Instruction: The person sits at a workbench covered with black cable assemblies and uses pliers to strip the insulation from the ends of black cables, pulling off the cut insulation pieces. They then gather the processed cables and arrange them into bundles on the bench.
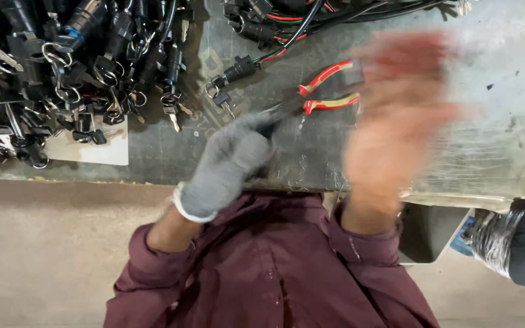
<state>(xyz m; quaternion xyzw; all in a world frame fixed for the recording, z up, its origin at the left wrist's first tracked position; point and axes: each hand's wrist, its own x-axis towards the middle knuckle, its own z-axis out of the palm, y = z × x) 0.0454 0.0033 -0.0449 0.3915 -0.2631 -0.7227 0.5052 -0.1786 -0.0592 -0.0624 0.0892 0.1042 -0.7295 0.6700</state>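
Head camera looks down at a worn dark desk where the left hand, in a grey knitted glove, lies with its fingers curled together near the jaws of the red-and-yellow handled pliers. Whether the gloved fingertips really pinch the dark metal nose of the pliers or only touch it, I cannot tell, because the glove covers that part. The pliers lie flat on the desk, handles spread apart and pointing to the right. The bare right hand is above these handles and is very blurred; it seems spread open, but I cannot tell its exact state or if it touches the handles. In my judgement the pliers are stiff and rather heavy for their size, made of steel, not fragile, and the rubber-like handles give a sure, non-slippery place to hold, while the metal nose is smoother. To the left is a big pile of black ignition switches with keys and rings, and near the top edge lies a bundle of black and red wires. One small black switch with a key lies just beside the pliers.
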